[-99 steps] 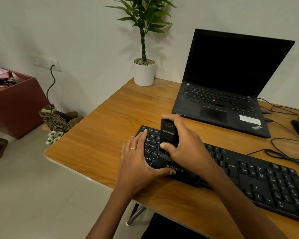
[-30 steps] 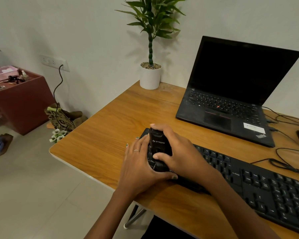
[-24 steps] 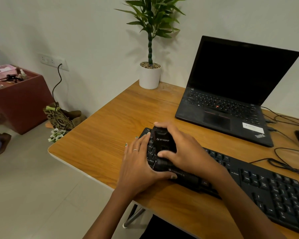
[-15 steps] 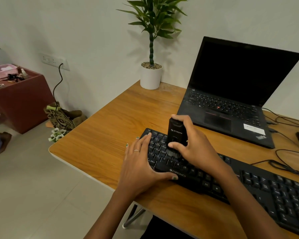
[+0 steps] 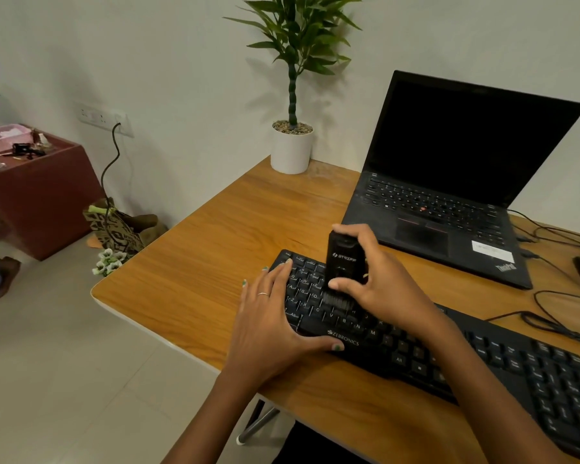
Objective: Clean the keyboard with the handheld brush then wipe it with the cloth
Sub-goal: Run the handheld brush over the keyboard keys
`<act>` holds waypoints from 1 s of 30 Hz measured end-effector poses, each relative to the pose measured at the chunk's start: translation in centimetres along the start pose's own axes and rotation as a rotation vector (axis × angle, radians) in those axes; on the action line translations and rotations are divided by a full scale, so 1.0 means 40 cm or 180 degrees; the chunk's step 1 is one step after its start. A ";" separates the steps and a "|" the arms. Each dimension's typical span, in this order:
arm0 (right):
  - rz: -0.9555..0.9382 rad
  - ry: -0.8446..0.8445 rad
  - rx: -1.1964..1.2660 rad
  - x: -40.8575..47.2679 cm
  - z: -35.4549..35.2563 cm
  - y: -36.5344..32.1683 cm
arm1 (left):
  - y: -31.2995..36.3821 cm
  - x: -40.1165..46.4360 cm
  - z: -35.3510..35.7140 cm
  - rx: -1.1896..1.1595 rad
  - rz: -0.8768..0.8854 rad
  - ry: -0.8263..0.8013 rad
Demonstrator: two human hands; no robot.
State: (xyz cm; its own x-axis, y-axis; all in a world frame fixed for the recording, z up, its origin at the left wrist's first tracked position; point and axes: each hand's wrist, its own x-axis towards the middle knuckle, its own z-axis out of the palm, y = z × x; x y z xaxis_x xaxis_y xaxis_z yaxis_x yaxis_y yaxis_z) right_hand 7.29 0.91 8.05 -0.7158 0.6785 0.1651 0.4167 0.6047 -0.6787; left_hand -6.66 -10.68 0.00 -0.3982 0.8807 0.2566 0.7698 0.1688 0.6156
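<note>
Though near keyboard (image 5: pixel 449 356), laptop (image 5: pixel 449 209) apart.

Brush (image 5: pixel 345 262) now upright over the left-middle letter keys, lifted from its low tilt at the keyboard's (image 5: pixel 449 356) left end a second ago, and shifted right. Bristles showing below the body, touching the keys. Right hand (image 5: pixel 379 289) carried right with it, uncovering the left key columns and the printed logo on the front edge.
</note>
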 end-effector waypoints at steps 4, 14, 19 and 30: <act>0.0006 -0.0040 0.0347 -0.007 0.004 0.004 | 0.000 0.000 0.001 -0.0006 0.0025 -0.0011; 0.0043 -0.0361 0.0579 0.000 -0.006 0.002 | -0.004 0.001 0.002 0.0005 0.0049 0.0004; -0.0006 0.0278 -0.0017 0.024 0.002 0.026 | 0.001 -0.002 0.001 0.0040 0.0036 -0.0001; -0.0078 -0.0082 0.0417 0.036 -0.003 0.025 | -0.003 -0.001 0.001 0.0077 0.0036 -0.0007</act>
State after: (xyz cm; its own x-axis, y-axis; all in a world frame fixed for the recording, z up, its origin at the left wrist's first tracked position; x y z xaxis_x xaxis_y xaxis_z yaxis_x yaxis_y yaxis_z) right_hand 6.73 2.52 7.70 -0.7397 0.6523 0.1656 0.3232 0.5602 -0.7627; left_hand -6.69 -10.70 -0.12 -0.3883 0.8836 0.2616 0.7861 0.1695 0.5945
